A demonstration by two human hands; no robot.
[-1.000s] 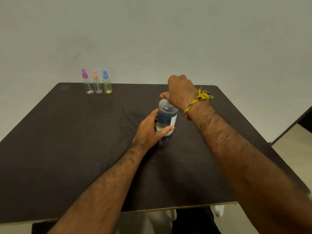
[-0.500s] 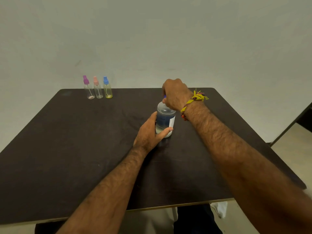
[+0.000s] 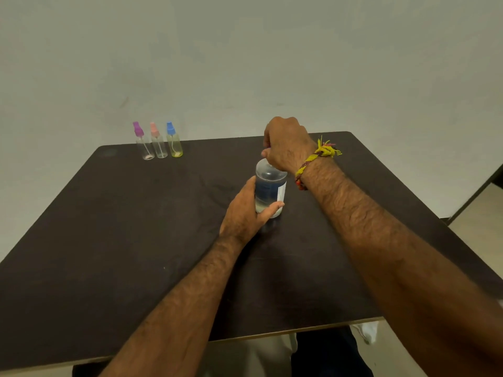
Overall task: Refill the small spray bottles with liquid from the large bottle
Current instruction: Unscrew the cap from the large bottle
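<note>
At bench [image 3: 114,254] centre, nearest of the task items: large bottle [image 3: 270,186], upright, clear plastic, round-shouldered, blue-and-white label, liquid low in the base. Gripped round the lower body by left hand [image 3: 246,213], thumb across the front. Right hand [image 3: 285,144] clenched over the top, fingers curled round a cap hidden from view; braided yellow thread band [image 3: 315,159] at that wrist. Judged light, being mostly empty; wall likely thin and apt to flex, so best held low and firm while the cap is turned. Bench top dark, matt, flat. At far left edge, well apart: three small spray bottles [image 3: 159,144] in a close row, upright, clear slim cylinders, caps purple, pink, blue; yellowish tint in the blue-capped one. Judged very light, easily toppled; best gripped by the body.
</note>
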